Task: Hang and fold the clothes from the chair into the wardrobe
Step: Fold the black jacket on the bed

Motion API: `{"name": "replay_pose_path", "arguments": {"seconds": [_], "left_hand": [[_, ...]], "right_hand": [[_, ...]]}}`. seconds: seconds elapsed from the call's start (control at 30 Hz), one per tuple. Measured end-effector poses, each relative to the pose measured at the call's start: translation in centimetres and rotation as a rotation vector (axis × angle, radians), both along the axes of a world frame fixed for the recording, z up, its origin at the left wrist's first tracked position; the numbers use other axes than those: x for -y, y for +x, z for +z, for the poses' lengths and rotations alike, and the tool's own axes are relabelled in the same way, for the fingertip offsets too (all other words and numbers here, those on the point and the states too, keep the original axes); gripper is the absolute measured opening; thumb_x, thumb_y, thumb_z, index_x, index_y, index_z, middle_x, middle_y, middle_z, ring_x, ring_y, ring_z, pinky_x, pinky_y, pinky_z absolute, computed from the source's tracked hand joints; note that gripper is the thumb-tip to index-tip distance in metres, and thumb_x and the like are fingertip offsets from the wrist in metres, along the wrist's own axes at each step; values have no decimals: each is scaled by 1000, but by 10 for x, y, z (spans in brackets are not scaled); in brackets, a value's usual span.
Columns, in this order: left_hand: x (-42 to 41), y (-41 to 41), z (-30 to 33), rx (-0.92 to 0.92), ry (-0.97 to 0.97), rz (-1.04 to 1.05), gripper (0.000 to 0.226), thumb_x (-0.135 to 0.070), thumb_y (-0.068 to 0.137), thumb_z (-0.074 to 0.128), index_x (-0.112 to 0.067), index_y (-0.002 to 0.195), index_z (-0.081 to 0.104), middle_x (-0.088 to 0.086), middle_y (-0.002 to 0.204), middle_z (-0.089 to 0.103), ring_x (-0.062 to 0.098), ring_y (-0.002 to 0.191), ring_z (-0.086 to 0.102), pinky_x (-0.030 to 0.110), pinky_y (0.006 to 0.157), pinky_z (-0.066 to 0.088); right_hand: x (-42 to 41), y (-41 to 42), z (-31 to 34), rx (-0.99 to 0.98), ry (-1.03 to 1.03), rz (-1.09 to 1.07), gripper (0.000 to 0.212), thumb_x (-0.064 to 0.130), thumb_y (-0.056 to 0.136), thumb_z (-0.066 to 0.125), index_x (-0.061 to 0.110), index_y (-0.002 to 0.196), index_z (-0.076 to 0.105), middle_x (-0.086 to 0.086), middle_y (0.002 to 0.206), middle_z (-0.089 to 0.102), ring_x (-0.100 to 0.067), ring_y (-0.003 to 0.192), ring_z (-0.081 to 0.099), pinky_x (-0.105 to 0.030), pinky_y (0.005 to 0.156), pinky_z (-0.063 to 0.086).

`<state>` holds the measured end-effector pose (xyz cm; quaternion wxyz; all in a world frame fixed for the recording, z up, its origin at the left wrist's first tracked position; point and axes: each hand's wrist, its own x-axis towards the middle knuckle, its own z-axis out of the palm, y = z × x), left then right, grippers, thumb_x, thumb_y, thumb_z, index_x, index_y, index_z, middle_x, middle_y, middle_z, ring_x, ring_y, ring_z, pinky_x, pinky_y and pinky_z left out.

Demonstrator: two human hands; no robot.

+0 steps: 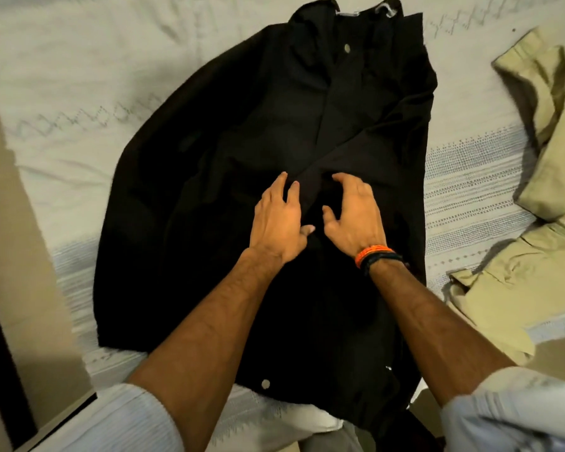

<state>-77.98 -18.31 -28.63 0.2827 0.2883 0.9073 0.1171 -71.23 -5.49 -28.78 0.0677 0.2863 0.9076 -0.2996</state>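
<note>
A black jacket (242,141) lies spread flat on the bed, collar at the far end, where a pale hanger (385,9) shows in the neck. Its right sleeve is folded across the front. My left hand (279,220) rests on the middle of the jacket with its fingers spread and fairly straight. My right hand (353,216), with orange and dark bands at the wrist, hovers or rests just to its right, fingers loosely bent over the front placket. Neither hand plainly grips the cloth.
The bed (79,76) has a white patterned cover. Khaki trousers (542,177) lie crumpled at the right edge of the bed. A beige floor strip and a dark edge (0,353) run along the left.
</note>
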Motion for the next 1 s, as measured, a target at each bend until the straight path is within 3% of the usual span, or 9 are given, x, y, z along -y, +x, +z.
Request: {"name": "replay_pose_path", "arguments": {"seconds": [0.2,0.5,0.63,0.77,0.87,0.93,1.0], "left_hand": [[72,1,28,43,-25,145,74,-36,90,68,-13,150,31,11,158,19,29,142,29,40,114,33],[241,4,53,-85,102,452,46,-19,85,70,-13,128,53,11,134,46,30,121,49,38,102,43],[292,6,46,-197,-7,568,60,-21,80,76,-10,130,45,14,134,40,32,123,43,38,103,40],[316,2,31,64,-137,701,80,-31,80,79,-1,137,32,22,139,38,38,128,42,43,105,40],[329,2,17,260,-118,752,76,-32,78,80,-2,134,37,18,128,55,37,119,55,44,100,47],[334,3,17,233,-98,783,64,-30,79,78,-6,128,44,15,120,61,34,113,59,44,96,50],[335,3,17,159,-124,831,62,-25,80,78,-5,128,43,18,128,52,36,119,53,44,98,48]], "right_hand": [[68,2,30,12,-31,46,55,18,87,67,10,137,46,-7,138,51,-23,127,44,-26,102,35],[218,-4,44,8,-176,154,45,19,84,70,13,126,55,-7,124,58,-23,115,56,-38,99,47],[271,-7,39,23,-236,172,41,19,85,71,13,123,58,-3,121,61,-17,105,61,-37,90,54],[300,-9,33,66,-264,177,43,19,84,72,14,124,56,-1,120,62,-14,102,62,-38,89,55],[314,-7,29,116,-284,173,47,21,85,73,13,127,55,-1,123,62,-15,104,61,-37,93,53],[320,-7,27,151,-290,173,49,22,84,73,13,129,54,-2,125,62,-16,107,61,-36,96,52],[323,-6,24,180,-296,171,52,24,84,73,13,131,53,-2,128,62,-17,111,61,-36,98,51]]}}
